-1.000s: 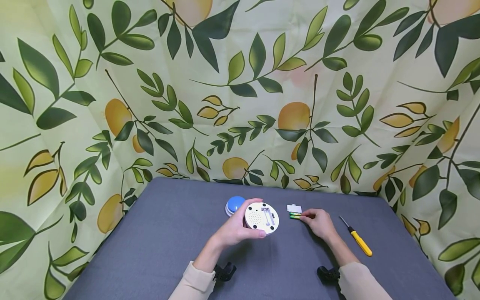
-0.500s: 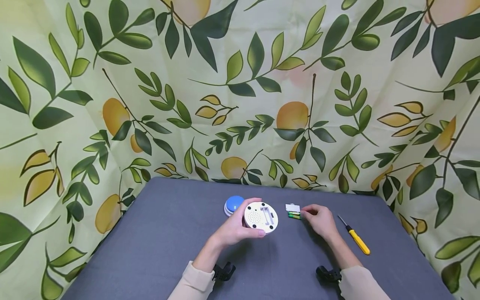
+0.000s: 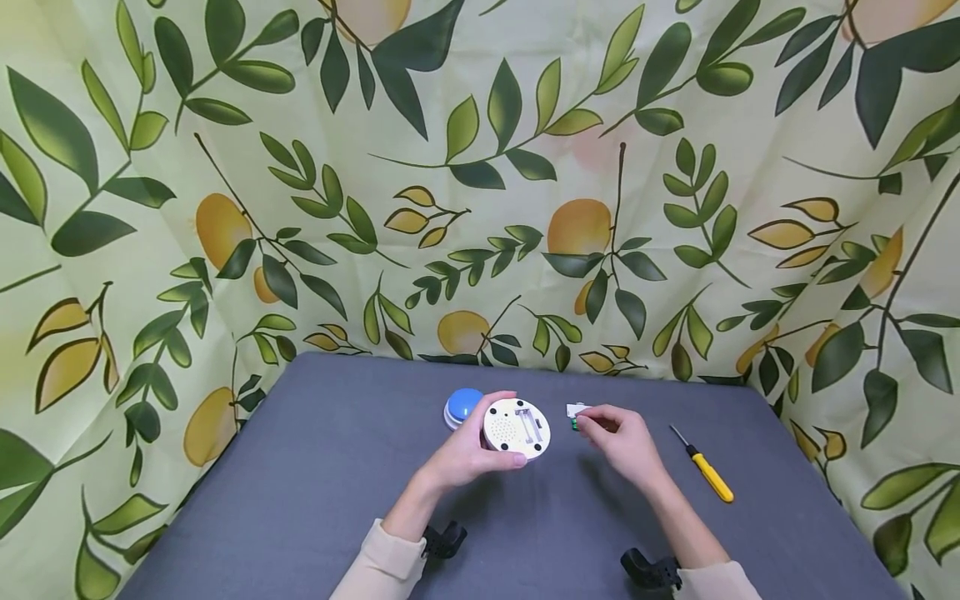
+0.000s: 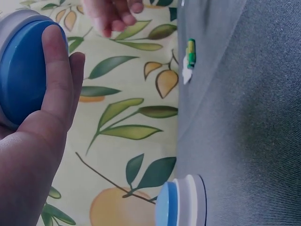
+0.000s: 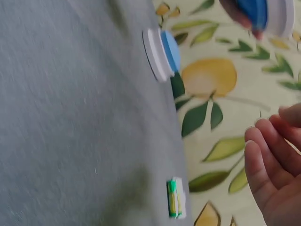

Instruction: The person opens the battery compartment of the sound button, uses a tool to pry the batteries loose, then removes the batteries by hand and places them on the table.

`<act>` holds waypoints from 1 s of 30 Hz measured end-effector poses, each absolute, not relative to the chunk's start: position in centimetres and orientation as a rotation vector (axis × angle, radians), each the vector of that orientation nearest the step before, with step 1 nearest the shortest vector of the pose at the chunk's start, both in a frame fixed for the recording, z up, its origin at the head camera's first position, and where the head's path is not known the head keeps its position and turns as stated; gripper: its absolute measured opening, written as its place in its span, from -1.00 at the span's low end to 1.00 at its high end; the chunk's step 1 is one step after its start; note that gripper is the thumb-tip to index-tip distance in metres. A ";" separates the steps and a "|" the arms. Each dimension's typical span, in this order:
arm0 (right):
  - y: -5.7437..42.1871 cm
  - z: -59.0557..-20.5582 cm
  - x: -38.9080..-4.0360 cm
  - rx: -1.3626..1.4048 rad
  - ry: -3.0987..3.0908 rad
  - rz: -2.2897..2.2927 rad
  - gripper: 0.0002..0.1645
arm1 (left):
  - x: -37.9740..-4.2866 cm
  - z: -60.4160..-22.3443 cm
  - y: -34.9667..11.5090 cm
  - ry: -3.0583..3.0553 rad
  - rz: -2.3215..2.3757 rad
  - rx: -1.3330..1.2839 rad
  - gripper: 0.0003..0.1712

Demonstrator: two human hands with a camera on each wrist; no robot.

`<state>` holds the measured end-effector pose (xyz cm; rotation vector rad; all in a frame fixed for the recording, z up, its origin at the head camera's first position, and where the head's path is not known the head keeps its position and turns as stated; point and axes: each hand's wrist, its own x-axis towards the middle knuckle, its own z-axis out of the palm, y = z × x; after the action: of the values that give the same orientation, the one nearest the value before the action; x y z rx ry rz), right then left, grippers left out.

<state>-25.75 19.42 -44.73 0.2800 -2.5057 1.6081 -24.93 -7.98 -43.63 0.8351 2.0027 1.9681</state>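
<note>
- Backdrop: wall covering [image 3: 480, 208] printed with leaves and orange fruit, behind a grey table [image 3: 337, 467]
- Round white device [image 3: 501, 433] is above the table in the left hand [image 3: 461, 454], underside toward the head camera; its blue dome [image 4: 21, 70] points away from that camera
- Battery compartment [image 3: 528, 426] lies open in the underside; long axis runs near up-and-down in the head view, top leaning slightly left
- Green-and-yellow battery [image 5: 173, 197] lies flat on the table, long axis alongside the white cover [image 3: 576, 409]
- Battery mostly hidden by the right hand [image 3: 626, 442] in the head view; one or two there, hard to tell
- Right thumb cut off by the frame edge in the right wrist view
- Left hand grips the device, thumb at the near rim, fingers round the far side
- Right hand: fingers bent, thumb close to index; cannot tell whether anything is pinched
- Second button [image 3: 456, 408] stands dome-up, partly behind the left hand
- Screwdriver [image 3: 712, 477] at right, tip toward the backdrop, angled left
</note>
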 end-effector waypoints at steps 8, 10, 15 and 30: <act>17.2 -43.6 -23.4 0.415 -2.405 1.760 -0.68 | -25.1 -43.7 -7.9 2.000 1.991 0.804 -0.01; 16.7 -43.5 -22.8 0.451 -2.374 1.794 -0.67 | -25.2 -43.8 -7.9 1.994 1.998 0.801 -0.01; 15.6 -43.5 -21.8 0.535 -2.313 1.864 -0.63 | -25.1 -44.0 -7.9 1.959 2.031 0.772 0.01; 14.1 -43.3 -20.9 0.329 -2.268 2.006 -0.13 | -24.9 -44.6 -6.5 1.530 2.128 0.824 -0.05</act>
<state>-20.87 14.09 -43.28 0.3291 -2.2681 2.0060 -24.94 -6.53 -44.62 0.8236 1.5305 2.1280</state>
